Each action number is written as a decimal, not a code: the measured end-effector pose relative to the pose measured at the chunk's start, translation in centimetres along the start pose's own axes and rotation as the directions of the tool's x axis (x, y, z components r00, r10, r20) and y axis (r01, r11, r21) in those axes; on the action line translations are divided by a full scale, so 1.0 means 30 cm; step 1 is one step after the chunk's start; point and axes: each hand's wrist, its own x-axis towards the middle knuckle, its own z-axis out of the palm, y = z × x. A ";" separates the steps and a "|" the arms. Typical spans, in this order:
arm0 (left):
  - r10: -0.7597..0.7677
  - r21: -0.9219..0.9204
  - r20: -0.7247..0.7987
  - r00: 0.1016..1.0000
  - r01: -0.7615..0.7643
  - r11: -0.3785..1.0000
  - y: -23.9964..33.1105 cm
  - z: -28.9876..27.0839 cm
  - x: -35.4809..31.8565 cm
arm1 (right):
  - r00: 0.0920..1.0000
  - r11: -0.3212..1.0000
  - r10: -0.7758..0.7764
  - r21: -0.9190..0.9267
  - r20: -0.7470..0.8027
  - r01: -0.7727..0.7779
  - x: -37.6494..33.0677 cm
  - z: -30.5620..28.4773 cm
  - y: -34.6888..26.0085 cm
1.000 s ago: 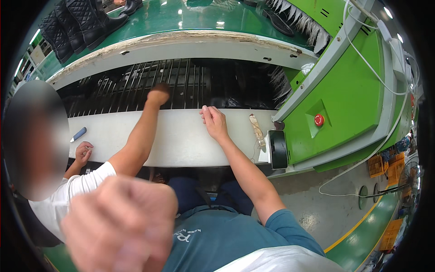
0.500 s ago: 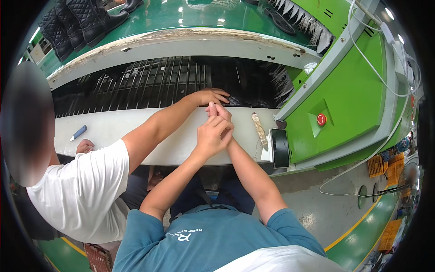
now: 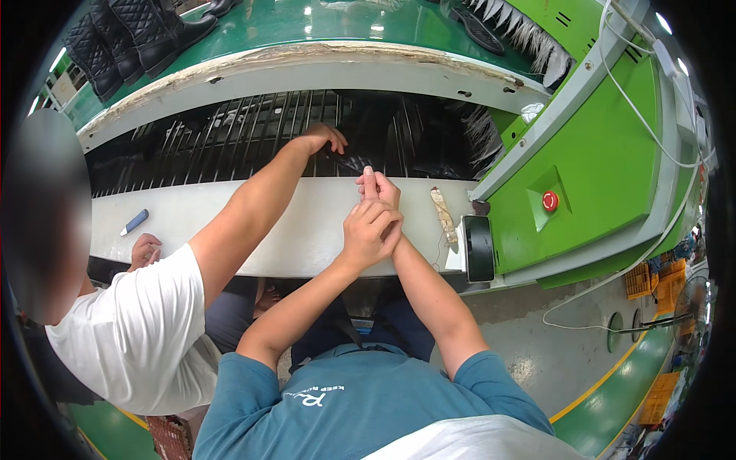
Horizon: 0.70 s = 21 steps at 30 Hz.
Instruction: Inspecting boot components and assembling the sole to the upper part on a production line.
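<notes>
My left hand (image 3: 371, 231) is wrapped over the wrist of my right hand, held above the white ledge in front of me. Beyond it, my right hand (image 3: 381, 188) has its fingers bent in and one digit pointing up, with nothing visible in it. Just past the fingertips lies a black quilted boot (image 3: 354, 163), partly in shadow on the dark bars. To the left, a co-worker's hand (image 3: 326, 139) hovers close to that boot; I cannot tell if it touches it. The co-worker's other hand rests at the ledge's near edge.
A blue-handled cutter (image 3: 135, 222) and a wrapped beige strip (image 3: 442, 216) lie on the white ledge (image 3: 307, 230). On the right stands a green machine (image 3: 590, 176) with a red button (image 3: 550, 201) and white brushes. Black boots (image 3: 146, 38) stand on the green upper surface.
The co-worker's hand has drawn left and away from my hands. The black quilted boot also sits further left. My hands remain clasped, slightly lower and to the right in view.
</notes>
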 end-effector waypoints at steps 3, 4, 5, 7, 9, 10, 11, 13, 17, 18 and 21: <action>0.042 -0.014 0.057 0.997 -0.041 0.999 -0.023 0.021 0.053 | 0.991 0.913 0.062 0.394 0.118 -0.104 0.032 -0.036 0.125; 0.055 -0.047 0.061 0.997 -0.053 0.998 -0.021 0.058 0.095 | 0.970 0.669 0.052 0.712 0.238 -0.211 0.060 -0.090 0.213; -0.032 -0.010 0.049 0.998 0.033 0.999 -0.038 0.057 0.123 | 0.928 0.302 -0.019 0.887 0.372 -0.349 0.062 -0.084 0.214; -0.131 0.045 0.027 0.991 0.129 0.991 -0.109 0.042 0.168 | 0.987 0.870 -0.152 0.481 0.052 0.108 0.043 -0.045 0.154; -0.157 0.075 -0.132 0.979 0.168 0.983 -0.200 0.028 0.190 | 0.875 0.852 -0.476 -0.291 -0.088 0.435 0.029 -0.010 0.088; -0.154 0.068 -0.133 0.979 0.164 0.984 -0.224 0.044 0.171 | 0.924 0.911 -0.367 -0.242 -0.111 0.333 0.034 -0.020 0.080; -0.243 0.066 -0.129 0.961 0.253 0.965 -0.248 0.056 0.146 | 0.959 0.956 -0.253 -0.186 -0.126 0.228 0.038 -0.024 0.071; -0.405 0.217 -0.048 0.913 0.406 0.888 -0.275 0.082 0.107 | 0.971 0.989 -0.146 -0.009 -0.188 0.147 0.030 -0.015 0.061; -0.313 0.234 0.030 0.949 0.297 0.926 -0.316 0.108 0.102 | 0.957 0.976 -0.214 0.004 -0.195 0.219 0.037 -0.030 0.041; -0.312 0.233 0.031 0.950 0.297 0.926 -0.319 0.112 0.100 | 0.957 0.976 -0.213 0.004 -0.197 0.218 0.047 -0.042 0.034; -0.409 0.169 0.038 0.912 0.398 0.902 -0.342 0.111 0.098 | 0.936 0.936 -0.338 0.068 -0.101 0.345 0.101 -0.059 -0.132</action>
